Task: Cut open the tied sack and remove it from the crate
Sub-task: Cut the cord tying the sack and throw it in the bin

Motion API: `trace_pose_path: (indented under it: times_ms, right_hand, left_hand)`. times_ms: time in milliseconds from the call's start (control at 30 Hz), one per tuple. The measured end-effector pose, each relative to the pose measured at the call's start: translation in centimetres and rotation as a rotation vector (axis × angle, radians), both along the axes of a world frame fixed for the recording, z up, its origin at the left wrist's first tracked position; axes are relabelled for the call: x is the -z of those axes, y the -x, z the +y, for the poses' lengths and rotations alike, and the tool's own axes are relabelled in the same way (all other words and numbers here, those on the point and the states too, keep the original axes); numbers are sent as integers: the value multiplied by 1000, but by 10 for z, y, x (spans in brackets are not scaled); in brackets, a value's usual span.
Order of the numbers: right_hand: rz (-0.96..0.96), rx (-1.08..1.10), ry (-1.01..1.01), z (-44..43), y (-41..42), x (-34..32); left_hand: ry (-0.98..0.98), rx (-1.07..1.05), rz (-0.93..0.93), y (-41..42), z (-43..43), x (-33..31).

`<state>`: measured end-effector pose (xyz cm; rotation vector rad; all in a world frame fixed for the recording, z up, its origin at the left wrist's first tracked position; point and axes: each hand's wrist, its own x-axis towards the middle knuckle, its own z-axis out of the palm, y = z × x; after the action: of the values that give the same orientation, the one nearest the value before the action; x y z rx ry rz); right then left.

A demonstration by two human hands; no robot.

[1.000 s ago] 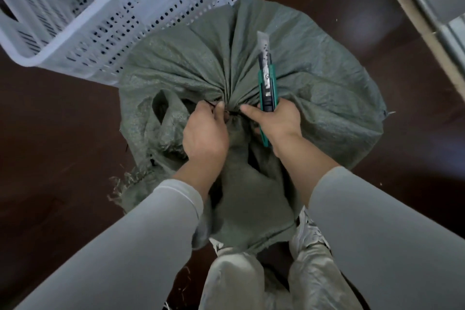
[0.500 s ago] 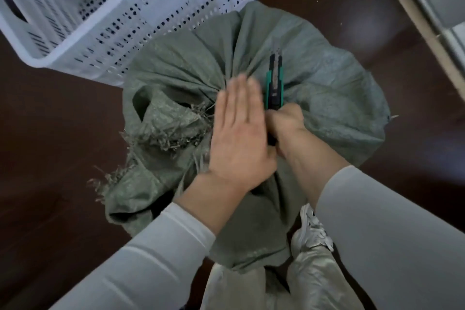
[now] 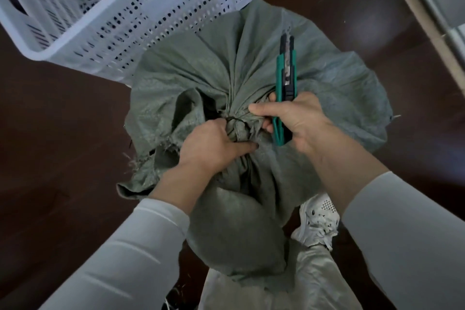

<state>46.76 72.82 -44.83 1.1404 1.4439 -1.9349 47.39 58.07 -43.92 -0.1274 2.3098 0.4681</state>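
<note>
A grey-green woven sack [image 3: 208,65] stands on the dark floor, gathered into a tied neck [image 3: 241,124] at its middle. My left hand [image 3: 214,145] grips the bunched neck from the left, fingers closed around the fabric. My right hand [image 3: 299,121] holds a green utility knife [image 3: 285,78] upright, with its blade end pointing away from me and little or no blade showing; the thumb and fingertips also touch the neck from the right. The white perforated crate [image 3: 120,5] stands behind the sack at the upper left; the sack is outside it, touching its near corner.
Dark wooden floor [image 3: 55,158] surrounds the sack. A light wooden frame edge [image 3: 412,22] runs along the upper right. My white shoe [image 3: 317,219] and light trousers [image 3: 289,289] are right under the sack's near side. Loose fibres lie by the sack's frayed left edge.
My left hand was flat and open over the sack half a second ago; it now grips the tied neck again. The knife's blade, extended a second ago, is drawn back.
</note>
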Motion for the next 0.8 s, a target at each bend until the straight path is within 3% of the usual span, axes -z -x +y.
trace_pose_path:
  times_ms: [167,267,467,567,633,800]
  right_hand:
    - [-44,3,-30,5,-3,6]
    - [-54,14,-69,1,-7,4]
    - [11,70,-197,13,-20,-37]
    - [107,23,-322,23,-36,-68]
    - [184,-37,-286,24,-48,-85]
    - [0,-228,-167,14,-72,-97]
  left_hand:
    - [-270,-88,-147,-10,-7,1]
    - [-462,-295,-253,-18,-5,4]
    - [-454,-453,-147,-19,7,-11]
    - [-492,-450,-171,-20,13,-14]
    - [-516,-426,-164,-22,15,-12]
    - [-592,-453,-247,-22,20,-17]
